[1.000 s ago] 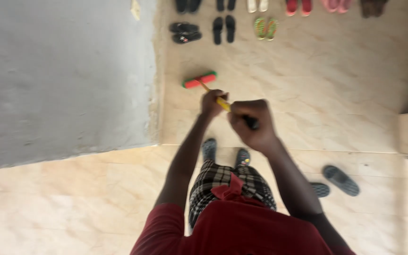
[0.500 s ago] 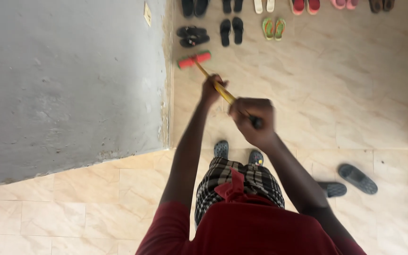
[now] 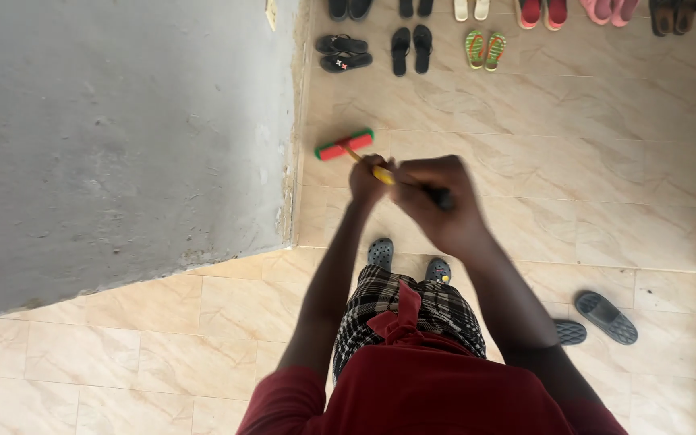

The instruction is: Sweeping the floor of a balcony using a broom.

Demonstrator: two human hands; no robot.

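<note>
Both hands grip a floor brush at the centre of the frame

A grey wall [image 3: 114, 137] fills the upper left, beside a beige tiled floor [image 3: 606, 145]; shoes [image 3: 412, 48] line the top edge; the right hand [image 3: 437, 201] and left hand [image 3: 366, 179] are closed round the yellow handle [image 3: 382, 174], the red-and-green brush head [image 3: 344, 145] on the tiles just above them

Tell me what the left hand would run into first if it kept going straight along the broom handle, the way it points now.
Probably the red and green broom head on the tiled floor, just beyond the left hand down the yellow handle. Further on lie black sandals beside the grey wall; depth is hard to judge.
</note>
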